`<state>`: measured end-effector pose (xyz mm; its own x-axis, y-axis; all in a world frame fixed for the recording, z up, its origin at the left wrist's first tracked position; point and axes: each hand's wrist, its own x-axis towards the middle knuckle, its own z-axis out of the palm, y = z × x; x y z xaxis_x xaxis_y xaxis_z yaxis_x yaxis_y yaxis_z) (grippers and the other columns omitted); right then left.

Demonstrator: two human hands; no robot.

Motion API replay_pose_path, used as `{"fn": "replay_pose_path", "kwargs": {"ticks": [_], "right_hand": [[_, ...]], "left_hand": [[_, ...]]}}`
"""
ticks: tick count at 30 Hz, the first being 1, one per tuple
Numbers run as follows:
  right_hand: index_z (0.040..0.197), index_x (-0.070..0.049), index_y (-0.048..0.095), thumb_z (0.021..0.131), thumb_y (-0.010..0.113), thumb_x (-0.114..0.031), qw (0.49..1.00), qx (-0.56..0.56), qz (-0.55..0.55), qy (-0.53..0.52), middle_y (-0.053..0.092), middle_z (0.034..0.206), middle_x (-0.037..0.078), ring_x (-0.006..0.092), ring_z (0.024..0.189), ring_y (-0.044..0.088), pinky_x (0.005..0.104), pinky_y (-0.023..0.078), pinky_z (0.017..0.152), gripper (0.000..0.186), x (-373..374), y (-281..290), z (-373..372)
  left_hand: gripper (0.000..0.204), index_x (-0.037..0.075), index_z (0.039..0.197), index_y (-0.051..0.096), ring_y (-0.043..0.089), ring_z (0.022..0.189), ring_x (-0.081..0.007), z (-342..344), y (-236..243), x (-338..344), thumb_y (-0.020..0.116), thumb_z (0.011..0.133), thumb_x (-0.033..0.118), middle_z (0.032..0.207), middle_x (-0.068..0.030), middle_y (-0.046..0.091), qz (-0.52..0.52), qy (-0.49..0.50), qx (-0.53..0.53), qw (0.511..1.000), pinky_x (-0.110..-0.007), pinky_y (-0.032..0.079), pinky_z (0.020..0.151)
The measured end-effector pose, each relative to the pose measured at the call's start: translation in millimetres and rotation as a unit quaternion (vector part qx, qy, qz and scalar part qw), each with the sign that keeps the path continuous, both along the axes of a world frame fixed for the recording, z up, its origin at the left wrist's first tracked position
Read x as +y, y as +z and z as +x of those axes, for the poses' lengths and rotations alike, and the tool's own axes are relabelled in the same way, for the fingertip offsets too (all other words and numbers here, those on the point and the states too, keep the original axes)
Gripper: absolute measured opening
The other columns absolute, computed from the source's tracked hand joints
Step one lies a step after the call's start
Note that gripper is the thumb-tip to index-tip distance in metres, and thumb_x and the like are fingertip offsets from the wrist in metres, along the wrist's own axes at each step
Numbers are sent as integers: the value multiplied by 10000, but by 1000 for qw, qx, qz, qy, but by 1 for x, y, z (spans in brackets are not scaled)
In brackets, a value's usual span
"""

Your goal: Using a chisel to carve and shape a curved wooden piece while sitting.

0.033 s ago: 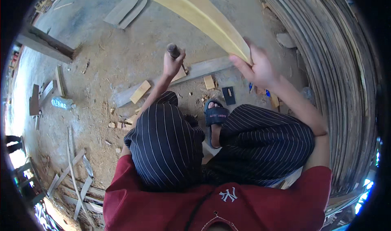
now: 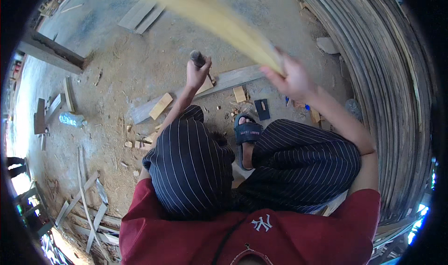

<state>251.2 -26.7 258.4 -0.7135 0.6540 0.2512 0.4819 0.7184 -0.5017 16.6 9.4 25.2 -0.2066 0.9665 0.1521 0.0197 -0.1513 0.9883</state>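
My right hand (image 2: 293, 80) is closed on the near end of a long pale yellow wooden strip (image 2: 219, 20), which runs up and left out of view and is blurred. My left hand (image 2: 197, 74) grips a dark tool handle (image 2: 197, 57) that points upward; its working end is hidden. Both hands are held over a grey plank (image 2: 235, 79) lying on the dirt floor. I sit with knees in dark striped trousers (image 2: 196, 167), and one foot in a dark sandal (image 2: 247, 132) is below the plank.
A tall stack of curved wooden strips (image 2: 387, 83) fills the right side. Wood offcuts (image 2: 161, 105) and chips lie by the plank. A plastic bottle (image 2: 72, 119), a thick beam (image 2: 51, 52) and loose slats (image 2: 86, 204) are at the left.
The yellow strip is now blurred and has shifted slightly. My right hand has turned a little on it. My left hand with the tool stays where it was.
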Motion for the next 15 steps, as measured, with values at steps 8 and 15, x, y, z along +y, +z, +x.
{"fn": "replay_pose_path", "kwargs": {"ticks": [8,15], "right_hand": [[1079,87,472,922,463,-331,991,-106,29,-72,567,636,196,271,552,592,382,483,511,447,-6,-2,6],[1138,50,380,926,464,-318,948,-250,-177,-86,559,552,93,216,409,532,339,407,383,434,-7,-15,8]], "left_hand": [[227,25,670,519,425,574,-44,5,-5,-4,620,833,146,588,37,477,15,-12,-14,1000,-226,380,528],[239,34,650,502,437,567,-44,8,-1,-6,627,830,129,592,41,490,-3,-2,-29,1000,-223,383,533]]}}
